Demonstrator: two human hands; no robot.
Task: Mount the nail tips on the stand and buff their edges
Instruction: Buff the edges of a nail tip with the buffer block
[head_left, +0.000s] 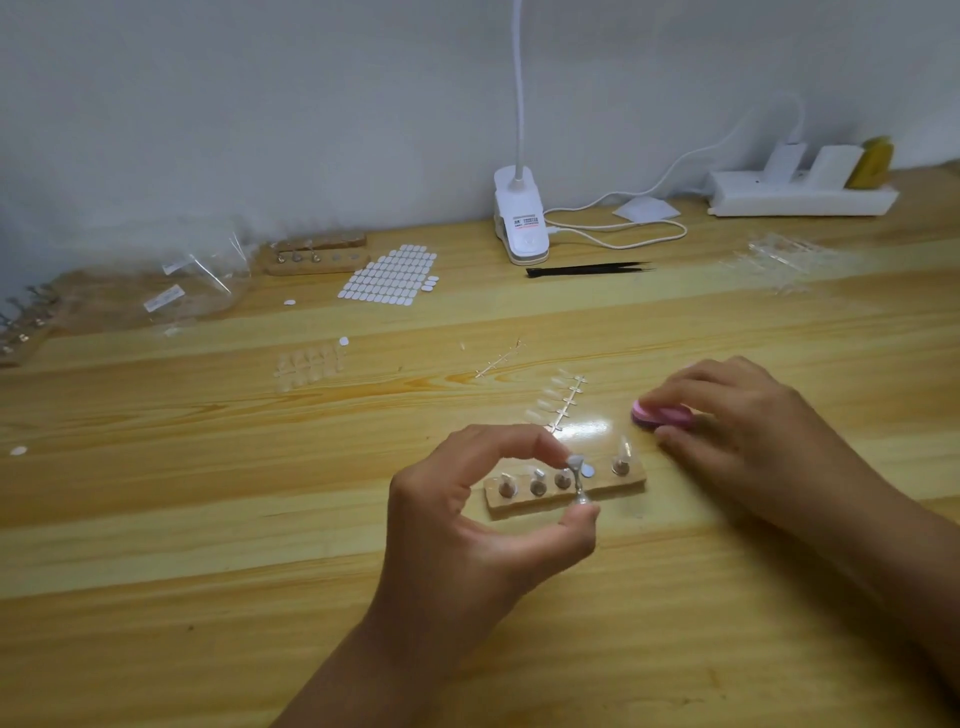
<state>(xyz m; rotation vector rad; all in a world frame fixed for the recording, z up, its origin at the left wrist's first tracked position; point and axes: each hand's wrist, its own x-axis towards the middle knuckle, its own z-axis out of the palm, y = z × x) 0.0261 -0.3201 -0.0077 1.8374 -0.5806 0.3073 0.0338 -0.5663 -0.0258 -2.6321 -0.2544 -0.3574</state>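
1 slim metal peg (576, 480) is pinched end to end in the left hand (467, 514), forefinger on its flat head and thumb under its base, just above the wooden stand (498, 512). The right hand (753, 421) curls its fingers over the pink buffer (662, 415), thumb on the near side. The peg looks light, stiff and slick, likely to twist unless held by the stem, while the clear nail tip (625, 448) standing nearest the right thumb seems thin, springy and easily popped off, so it calls for light strokes along its edge.
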